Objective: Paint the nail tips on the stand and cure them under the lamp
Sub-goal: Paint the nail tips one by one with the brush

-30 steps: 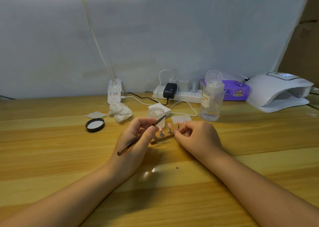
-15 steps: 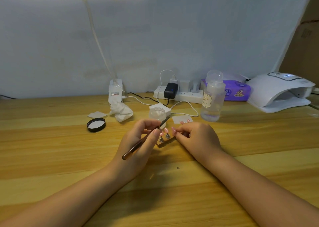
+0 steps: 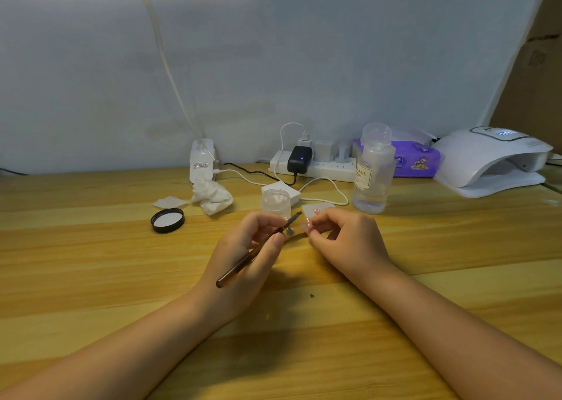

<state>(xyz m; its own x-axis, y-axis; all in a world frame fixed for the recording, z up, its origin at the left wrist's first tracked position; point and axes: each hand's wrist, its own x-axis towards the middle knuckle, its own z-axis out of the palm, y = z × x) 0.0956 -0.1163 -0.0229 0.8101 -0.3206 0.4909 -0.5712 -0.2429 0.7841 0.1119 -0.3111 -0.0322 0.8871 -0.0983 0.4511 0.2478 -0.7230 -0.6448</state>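
Fingers (image 3: 275,241) pinching one brush (image 3: 258,249), one stand (image 3: 296,232) (mostly hidden), one lamp (image 3: 489,160)

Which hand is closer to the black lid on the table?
Left. The left hand sits just right of the black lid, gripping the brush; the right hand is farther right.

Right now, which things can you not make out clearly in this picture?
All in the head view:
- Nail stand: mostly hidden behind the left hand and right hand.
- Nail tips: too small to tell whether they are painted evenly.
- Brush bristles: too small and blurred.
- Curing lamp: its inside is in shadow, its display unreadable.
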